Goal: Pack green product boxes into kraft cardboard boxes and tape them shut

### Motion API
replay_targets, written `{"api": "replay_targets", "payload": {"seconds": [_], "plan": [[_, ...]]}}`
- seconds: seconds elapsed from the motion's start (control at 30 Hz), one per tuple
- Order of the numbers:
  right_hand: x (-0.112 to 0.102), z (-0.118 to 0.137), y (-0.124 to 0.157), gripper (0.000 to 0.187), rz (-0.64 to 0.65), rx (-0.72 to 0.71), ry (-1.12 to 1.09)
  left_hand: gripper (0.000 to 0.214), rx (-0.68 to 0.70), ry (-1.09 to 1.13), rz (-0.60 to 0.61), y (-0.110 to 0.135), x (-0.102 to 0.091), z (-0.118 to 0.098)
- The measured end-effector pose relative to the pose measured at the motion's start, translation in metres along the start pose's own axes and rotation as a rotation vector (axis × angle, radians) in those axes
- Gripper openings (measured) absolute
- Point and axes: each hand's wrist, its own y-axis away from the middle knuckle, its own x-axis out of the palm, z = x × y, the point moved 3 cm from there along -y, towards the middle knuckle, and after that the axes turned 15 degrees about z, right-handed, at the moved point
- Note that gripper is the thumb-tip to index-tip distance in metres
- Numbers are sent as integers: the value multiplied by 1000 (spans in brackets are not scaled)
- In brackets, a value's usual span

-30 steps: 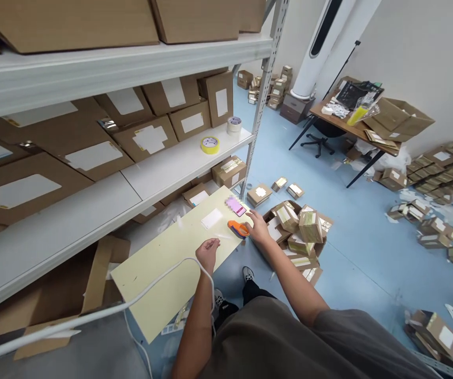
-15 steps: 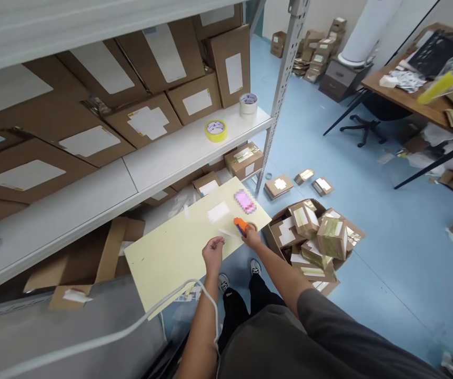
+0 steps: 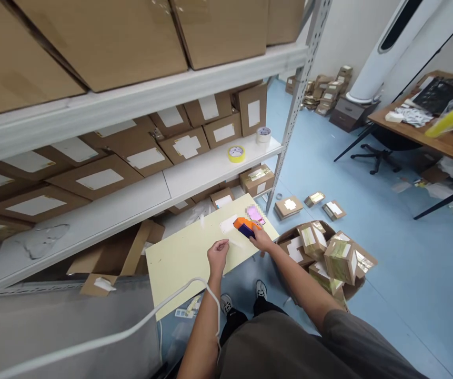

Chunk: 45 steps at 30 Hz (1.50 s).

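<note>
My right hand [image 3: 262, 238] grips an orange and dark blue tape dispenser [image 3: 245, 227] over the far right part of a pale yellow board [image 3: 182, 263]. My left hand [image 3: 217, 257] is closed in a pinch over the board's near edge, left of the dispenser. Whatever sits between its fingertips is too small to make out. Just beyond the dispenser lies a white paper label [image 3: 228, 224], partly covered by it. A phone with a pink, blurred screen [image 3: 255, 214] rests at the board's far right corner.
Metal shelving [image 3: 194, 181] with cartons stands ahead and left, holding a yellow tape roll [image 3: 236, 153] and a pale tape roll [image 3: 263, 135]. Taped parcels [image 3: 340, 259] fill a large carton at right. A white cable [image 3: 131, 332] loops near my left arm. A desk [image 3: 443, 139] stands far right.
The view has tilted up, showing more of the upper shelf. My right hand has turned the dispenser, so its dark blue side shows and it overlaps the label. My left hand stays pinched.
</note>
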Motion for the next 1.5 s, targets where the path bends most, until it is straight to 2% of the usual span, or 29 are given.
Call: {"api": "replay_targets", "payload": {"seconds": [0.17,0.3,0.4,0.5,0.7,0.9,1.03,1.1,1.2,1.3,1.43,1.5], "plan": [[-38,63,24,35,-101,-263,53,53,152,52,-7,-5,-37,-56],[-50,116,39,41,-124,-437,29,53,273,16,50,-5,-73,-105],[-50,154,45,46,-146,-519,25,50,330,-14,113,-4,-97,-131],[-43,189,46,49,-125,-527,75,45,355,-16,145,-3,-120,-145],[-22,241,43,51,-56,-541,180,32,482,-101,22,11,-167,-161],[-17,258,43,50,-27,-498,181,26,508,-151,-118,27,-203,-165],[-24,255,32,52,-31,-492,166,27,538,-150,-51,20,-208,-175],[-28,254,19,51,-60,-541,180,29,561,-157,-73,13,-208,-181],[-36,254,-5,48,-175,-709,236,37,581,-245,-193,4,-204,-182],[-46,256,-34,41,-307,-856,331,49,530,-360,-324,-5,-195,-175],[-67,257,-89,43,-392,-820,453,83,373,-300,-495,-14,-194,-167],[-81,258,-124,43,-384,-771,484,79,341,-273,-539,-15,-198,-167]]}}
